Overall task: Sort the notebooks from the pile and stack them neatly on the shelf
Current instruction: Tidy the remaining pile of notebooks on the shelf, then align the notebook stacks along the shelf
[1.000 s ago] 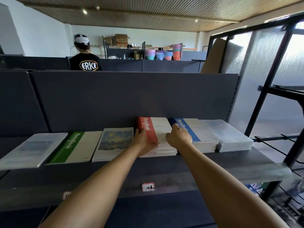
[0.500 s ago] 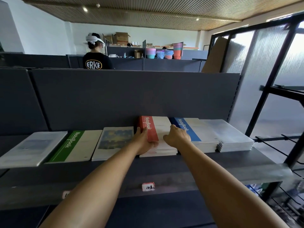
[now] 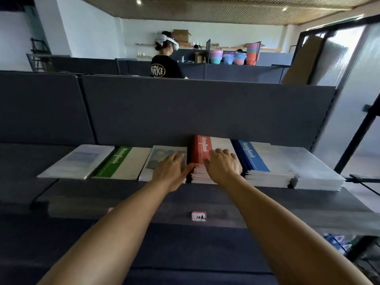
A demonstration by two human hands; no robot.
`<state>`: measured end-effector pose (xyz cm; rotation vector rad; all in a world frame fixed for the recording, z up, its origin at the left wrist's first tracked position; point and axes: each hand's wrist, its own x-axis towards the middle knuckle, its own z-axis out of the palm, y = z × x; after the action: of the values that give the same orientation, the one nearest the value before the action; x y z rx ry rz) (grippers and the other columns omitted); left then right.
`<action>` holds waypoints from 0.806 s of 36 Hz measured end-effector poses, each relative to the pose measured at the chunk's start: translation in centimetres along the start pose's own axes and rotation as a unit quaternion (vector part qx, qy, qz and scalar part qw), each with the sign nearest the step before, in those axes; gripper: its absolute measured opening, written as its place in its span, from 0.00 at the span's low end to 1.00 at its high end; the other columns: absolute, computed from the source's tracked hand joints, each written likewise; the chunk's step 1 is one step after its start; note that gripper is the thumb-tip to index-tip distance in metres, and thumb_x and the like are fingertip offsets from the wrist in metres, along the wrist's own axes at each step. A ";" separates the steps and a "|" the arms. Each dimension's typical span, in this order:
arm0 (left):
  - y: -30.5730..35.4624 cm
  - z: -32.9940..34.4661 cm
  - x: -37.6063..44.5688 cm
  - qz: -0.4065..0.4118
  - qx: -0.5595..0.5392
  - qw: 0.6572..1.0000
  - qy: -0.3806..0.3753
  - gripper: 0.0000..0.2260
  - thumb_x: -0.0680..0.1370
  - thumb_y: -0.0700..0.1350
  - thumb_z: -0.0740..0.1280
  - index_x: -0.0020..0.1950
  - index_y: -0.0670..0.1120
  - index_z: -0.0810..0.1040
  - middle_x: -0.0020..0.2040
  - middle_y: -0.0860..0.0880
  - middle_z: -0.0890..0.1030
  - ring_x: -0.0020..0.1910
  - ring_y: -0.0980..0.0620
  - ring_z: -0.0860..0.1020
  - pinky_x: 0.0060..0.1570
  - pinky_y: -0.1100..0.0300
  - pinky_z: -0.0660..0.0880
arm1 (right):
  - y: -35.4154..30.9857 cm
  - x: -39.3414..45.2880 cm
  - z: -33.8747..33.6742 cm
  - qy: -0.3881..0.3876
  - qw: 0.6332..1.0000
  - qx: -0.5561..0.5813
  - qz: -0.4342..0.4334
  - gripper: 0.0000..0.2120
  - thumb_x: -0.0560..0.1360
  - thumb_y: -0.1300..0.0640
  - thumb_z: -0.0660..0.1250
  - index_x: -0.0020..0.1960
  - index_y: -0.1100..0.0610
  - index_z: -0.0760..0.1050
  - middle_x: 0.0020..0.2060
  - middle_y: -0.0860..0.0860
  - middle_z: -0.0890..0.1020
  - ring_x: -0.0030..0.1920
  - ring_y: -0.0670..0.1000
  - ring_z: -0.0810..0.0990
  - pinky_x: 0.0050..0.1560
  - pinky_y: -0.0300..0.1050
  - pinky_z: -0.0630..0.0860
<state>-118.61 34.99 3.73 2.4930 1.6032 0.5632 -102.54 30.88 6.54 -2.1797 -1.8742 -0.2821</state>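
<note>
The red notebook stack [image 3: 205,161] should handle as a stiff but loose block: each book is thin and light with a slick-looking cover, so the pile will likely shear and fan if pushed at one corner; better to take it by both long sides, low down, with flat palms, and to square it from its near edge. It lies on the dark shelf [image 3: 267,200], back edge close to the grey panel, between the painting-cover notebooks [image 3: 160,157] on its left and the blue notebook stack [image 3: 265,163] just beside it on the right. The top cover shows a red band down its left side with "NoteBook" in white, the rest off-white, and many white page edges face the person. The left hand [image 3: 171,170] lies with fingers extended over the painting cover, its thumb against the red stack's left edge, gripping nothing; the right hand [image 3: 223,164] rests palm-down on the red stack, fingers loosely bent over the cover, holding nothing that I can see. A green notebook [image 3: 123,163] and a pale one [image 3: 80,161] lie further left.
</note>
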 end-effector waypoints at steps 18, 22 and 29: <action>-18.5 -8.3 -15.0 -0.199 0.076 0.976 0.035 0.28 0.81 0.61 0.51 0.76 0.47 0.59 0.75 0.46 0.62 0.70 0.43 0.66 0.61 0.48 0.68 | -20.0 -3.8 2.1 -0.086 0.975 0.056 -0.197 0.19 0.82 0.46 0.52 0.65 0.56 0.69 0.63 0.55 0.75 0.64 0.57 0.70 0.63 0.51 0.65; -23.5 -10.7 -19.3 -0.218 0.084 0.971 0.044 0.28 0.82 0.60 0.52 0.76 0.44 0.60 0.75 0.44 0.63 0.72 0.44 0.64 0.65 0.48 0.66 | -26.1 -4.9 2.3 -0.107 0.972 0.075 -0.195 0.19 0.81 0.45 0.52 0.63 0.57 0.70 0.60 0.57 0.76 0.61 0.57 0.73 0.59 0.51 0.67; -32.6 -15.0 -26.4 -0.286 0.109 0.952 0.024 0.27 0.82 0.60 0.51 0.77 0.48 0.58 0.77 0.48 0.60 0.74 0.46 0.61 0.66 0.47 0.66 | -37.3 -7.5 3.0 -0.113 0.963 0.079 -0.231 0.20 0.81 0.45 0.51 0.66 0.56 0.69 0.62 0.56 0.75 0.62 0.57 0.72 0.59 0.51 0.67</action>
<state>-161.66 23.87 1.46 1.9839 2.3795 0.3810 -140.55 30.01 3.81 -1.7091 -2.4290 0.0379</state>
